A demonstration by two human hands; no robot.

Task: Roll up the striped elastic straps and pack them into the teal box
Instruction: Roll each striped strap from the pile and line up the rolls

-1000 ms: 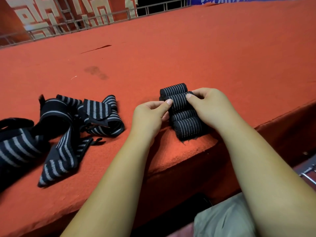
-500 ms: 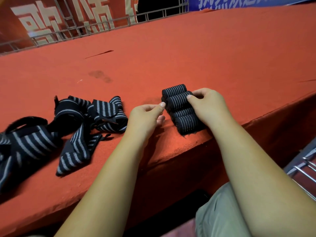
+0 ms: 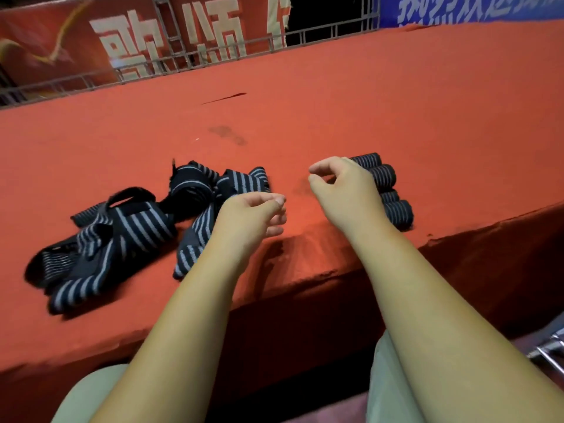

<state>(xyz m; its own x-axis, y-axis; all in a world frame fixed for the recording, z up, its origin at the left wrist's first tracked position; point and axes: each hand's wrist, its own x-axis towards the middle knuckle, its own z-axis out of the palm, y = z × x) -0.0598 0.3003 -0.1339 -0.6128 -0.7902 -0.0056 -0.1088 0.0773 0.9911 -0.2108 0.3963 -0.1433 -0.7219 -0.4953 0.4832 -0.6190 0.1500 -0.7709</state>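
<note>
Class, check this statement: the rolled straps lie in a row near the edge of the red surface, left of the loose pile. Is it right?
No. The head view shows the rolled straps right of the loose pile, not left. They do lie in a row near the edge of the red surface.

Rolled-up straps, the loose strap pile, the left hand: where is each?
rolled-up straps [image 3: 386, 176]: head view, striped side of one roll.
loose strap pile [image 3: 137, 222]: head view, wide striped band.
left hand [image 3: 250, 215]: head view, back of the hand.
</note>
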